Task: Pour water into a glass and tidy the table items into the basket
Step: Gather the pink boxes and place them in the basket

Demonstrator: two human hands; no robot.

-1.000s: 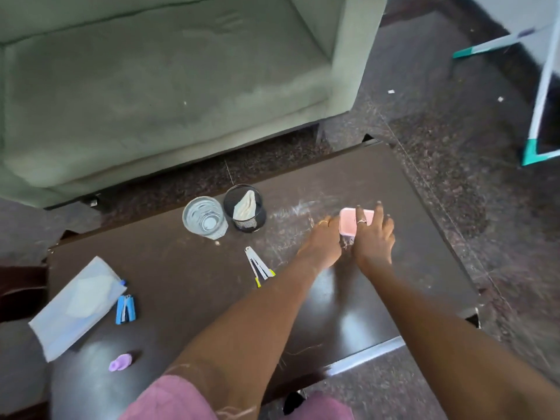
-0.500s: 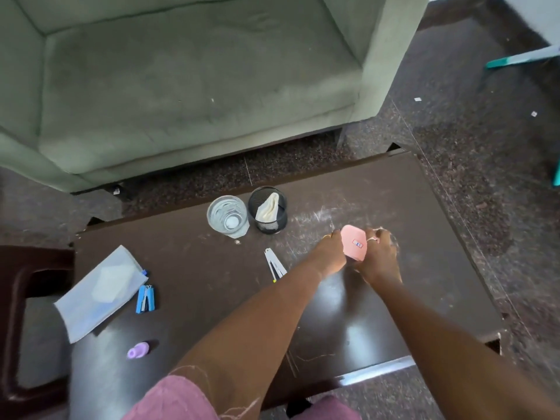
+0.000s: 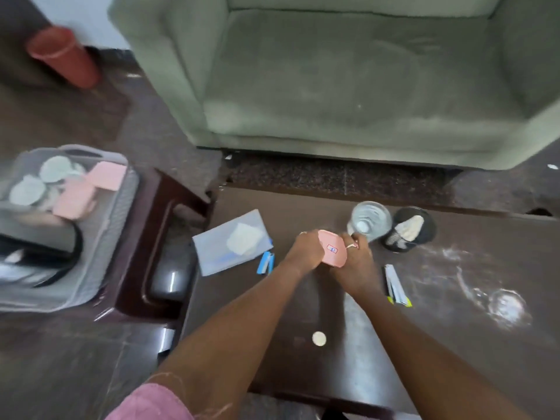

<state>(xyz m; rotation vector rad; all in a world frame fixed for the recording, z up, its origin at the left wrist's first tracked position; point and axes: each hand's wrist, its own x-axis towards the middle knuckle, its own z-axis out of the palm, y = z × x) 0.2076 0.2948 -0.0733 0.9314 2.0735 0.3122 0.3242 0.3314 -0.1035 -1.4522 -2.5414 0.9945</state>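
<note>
You hold the small pink case (image 3: 333,251) between both hands, lifted above the tabletop (image 3: 454,298). Your left hand (image 3: 304,253) grips its left edge and your right hand (image 3: 354,265) its right, fingers (image 3: 351,239) curled around it. The glass of water (image 3: 371,219) stands just behind your right hand, beside a black mesh cup (image 3: 409,230). The basket (image 3: 106,237) sits well to your left on a dark stool (image 3: 142,268), holding pink and pale round items.

I see a pale green armchair (image 3: 348,86) across the far side and a red cylinder (image 3: 63,56) at the far left. A dark wooden stool (image 3: 145,237) stands at left on the speckled floor (image 3: 333,177).
</note>
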